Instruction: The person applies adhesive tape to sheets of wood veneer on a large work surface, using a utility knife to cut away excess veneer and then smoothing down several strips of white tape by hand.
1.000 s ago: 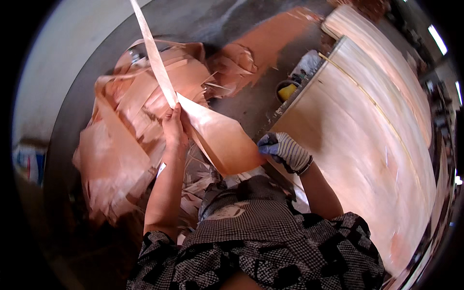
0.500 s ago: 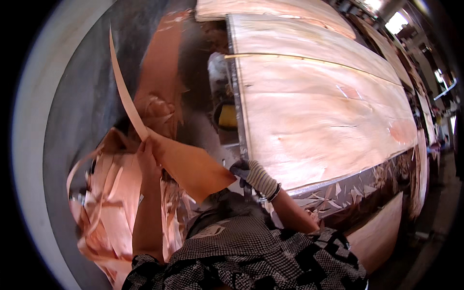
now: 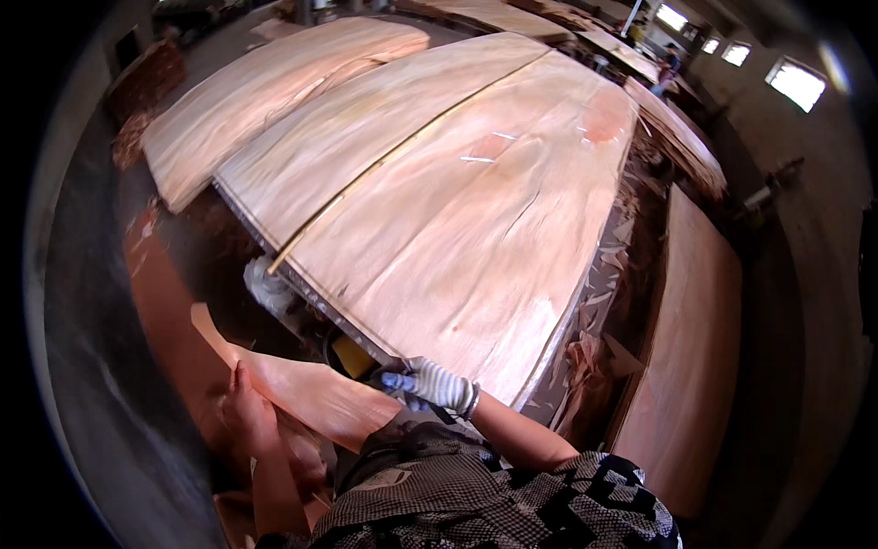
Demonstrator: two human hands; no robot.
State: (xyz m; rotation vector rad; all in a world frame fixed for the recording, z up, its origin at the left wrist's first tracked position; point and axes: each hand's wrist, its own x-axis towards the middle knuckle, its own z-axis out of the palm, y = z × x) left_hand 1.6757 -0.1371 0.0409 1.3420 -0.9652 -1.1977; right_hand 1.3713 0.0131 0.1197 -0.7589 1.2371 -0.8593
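Observation:
A thin wood veneer strip (image 3: pixel 315 389) is pinched in my bare left hand (image 3: pixel 249 414), thumb up, at the lower left. Its narrow tail points away from me and its wider end reaches toward my right hand (image 3: pixel 430 384). That hand wears a striped knit glove with blue-grey fingers. Its fingers are curled at the near corner of a table covered by a large pale veneer sheet (image 3: pixel 476 247). Something dark shows under the glove, too small to make out. Whether the glove touches the strip's end I cannot tell.
A thin yellowish stick (image 3: pixel 402 163) lies across the sheet. A yellow object (image 3: pixel 352 357) sits in a dark container beside the table edge. More veneer stacks (image 3: pixel 274 91) lie beyond, another panel (image 3: pixel 686 339) leans at right, with veneer scraps (image 3: pixel 585 366) between. A person (image 3: pixel 670 64) is far off.
My view has swung right and upward, so the table now fills the middle. Both hands sit lower in the picture, the left still on the veneer strip, whose tail looks shorter and tilted further left.

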